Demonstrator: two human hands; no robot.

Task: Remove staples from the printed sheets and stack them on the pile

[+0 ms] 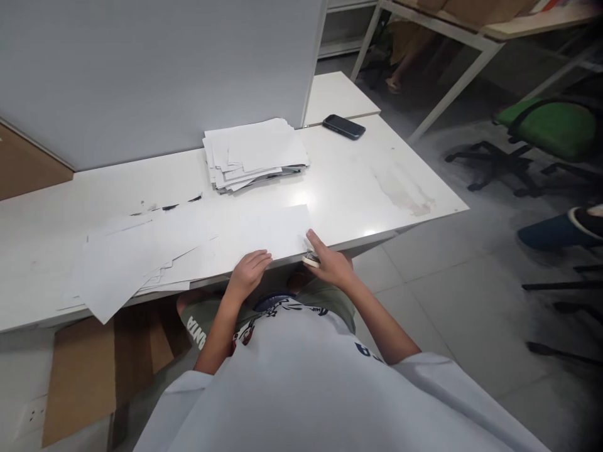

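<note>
A white sheet of paper point(282, 229) lies at the front edge of the white table, between my hands. My left hand point(249, 273) is at its near left edge, fingers together and curled over the paper, thumb hidden. At the sheet's right corner, my right hand point(332, 263) is closed around a small cream-and-grey object point(311, 259), mostly covered by the fingers; its kind cannot be made out. One finger of that hand stretches forward along the paper's corner. Loose, overlapping sheets point(122, 263) spread to the left, some jutting past the table edge.
A thick stack of papers point(257, 150) sits against the grey partition point(155, 69). Behind it to the right lies a black phone point(343, 126). Cardboard point(85, 370) is below the table at left. A green chair point(551, 125) stands on the tiled floor at right.
</note>
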